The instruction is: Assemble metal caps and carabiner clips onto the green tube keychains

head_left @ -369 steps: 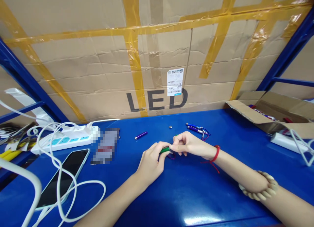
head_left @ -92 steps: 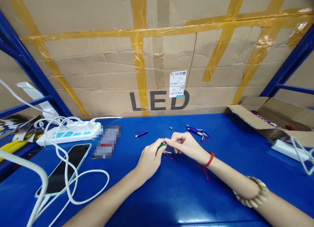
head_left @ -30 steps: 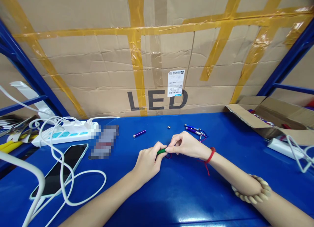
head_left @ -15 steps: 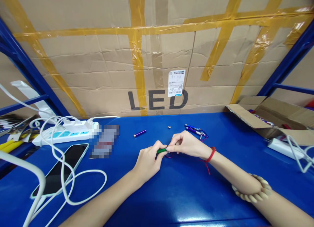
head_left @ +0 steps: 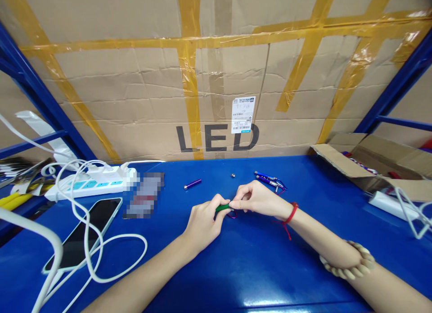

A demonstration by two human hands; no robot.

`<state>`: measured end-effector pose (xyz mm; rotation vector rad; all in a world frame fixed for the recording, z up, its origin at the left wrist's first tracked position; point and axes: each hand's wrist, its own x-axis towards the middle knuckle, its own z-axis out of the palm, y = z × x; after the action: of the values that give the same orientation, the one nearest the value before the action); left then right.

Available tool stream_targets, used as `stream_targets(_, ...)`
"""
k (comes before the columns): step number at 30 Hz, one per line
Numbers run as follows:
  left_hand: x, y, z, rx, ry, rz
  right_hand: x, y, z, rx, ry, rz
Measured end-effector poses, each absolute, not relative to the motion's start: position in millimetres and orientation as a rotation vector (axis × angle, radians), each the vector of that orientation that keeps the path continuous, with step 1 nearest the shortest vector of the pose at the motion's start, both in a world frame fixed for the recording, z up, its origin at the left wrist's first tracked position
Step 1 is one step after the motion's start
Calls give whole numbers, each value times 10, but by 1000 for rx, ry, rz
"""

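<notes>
In the middle of the blue table (head_left: 216, 277), my left hand (head_left: 204, 223) is closed around a small green tube (head_left: 222, 208). My right hand (head_left: 258, 199) pinches at the tube's right end, and its fingertips hide what is there. Just under those fingers shows a thin purple cord loop (head_left: 232, 216). Beyond my hands a short purple metal tube (head_left: 193, 184) lies on its side, with a tiny silver cap (head_left: 232, 175) to its right. Behind my right hand lie a blue penlight-like tube (head_left: 265, 175) and a purple one (head_left: 266, 181), with cords at their right ends.
A white power strip (head_left: 97, 184) with tangled cables and a phone (head_left: 84, 234) occupy the left. Near them lies a pixelated flat item (head_left: 143, 196). At right stand an open cardboard box (head_left: 340, 162) and a white block (head_left: 393, 206). A large carton (head_left: 151, 101) closes off the back.
</notes>
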<state>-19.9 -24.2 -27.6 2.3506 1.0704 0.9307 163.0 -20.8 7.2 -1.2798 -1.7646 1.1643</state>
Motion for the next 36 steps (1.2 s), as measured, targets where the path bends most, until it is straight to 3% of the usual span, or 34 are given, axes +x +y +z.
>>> stream_targets(16, -200, -241, -274, 2293, 1091, 958, 1639, -196, 67, -1272, -1729, 1205)
stream_targets(36, -196, -278, -338, 2266, 798, 943, 1678, -189, 37, -1206, -1757, 1379)
